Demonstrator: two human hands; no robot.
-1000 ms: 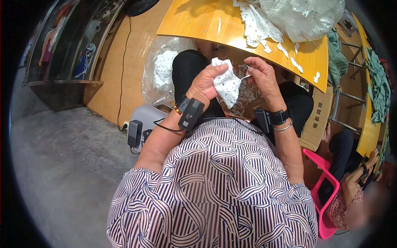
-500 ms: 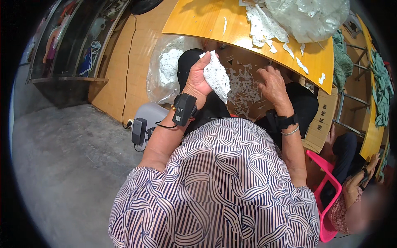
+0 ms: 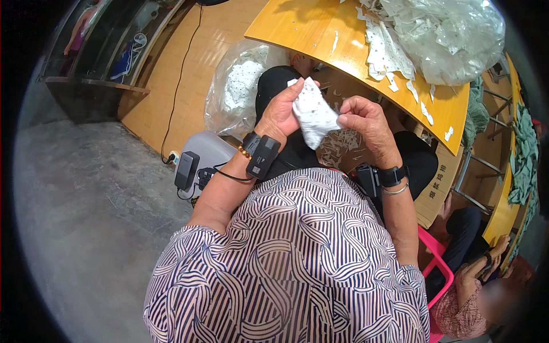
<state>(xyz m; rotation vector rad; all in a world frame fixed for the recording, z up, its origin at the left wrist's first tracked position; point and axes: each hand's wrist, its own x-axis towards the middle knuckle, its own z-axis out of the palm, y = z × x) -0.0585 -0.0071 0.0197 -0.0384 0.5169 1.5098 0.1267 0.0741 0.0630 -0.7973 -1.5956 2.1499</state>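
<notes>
A white piece of dark-dotted fabric (image 3: pixel 314 117) is stretched between my two hands above my lap. My left hand (image 3: pixel 282 113) is closed on its upper left part, thumb on top. The thumb and finger of my right hand (image 3: pixel 366 121) pinch its right edge. The fabric's lower end hangs down over a box of scraps (image 3: pixel 346 146), where many small white offcuts lie between my knees. My hands and the fabric partly cover that box.
A yellow table (image 3: pixel 297 28) stands ahead, bearing white offcuts and a clear plastic bag (image 3: pixel 434 40). Left of my knee is another plastic bag (image 3: pixel 220 108) with dotted pieces. A cardboard box (image 3: pixel 434 188) stands right; a person (image 3: pixel 463 297) sits beyond a pink chair (image 3: pixel 439 268).
My right hand has come up from over the scraps and now pinches the fabric's right edge. The fabric, held in my left hand, is spread wider. The view has shifted slightly.
</notes>
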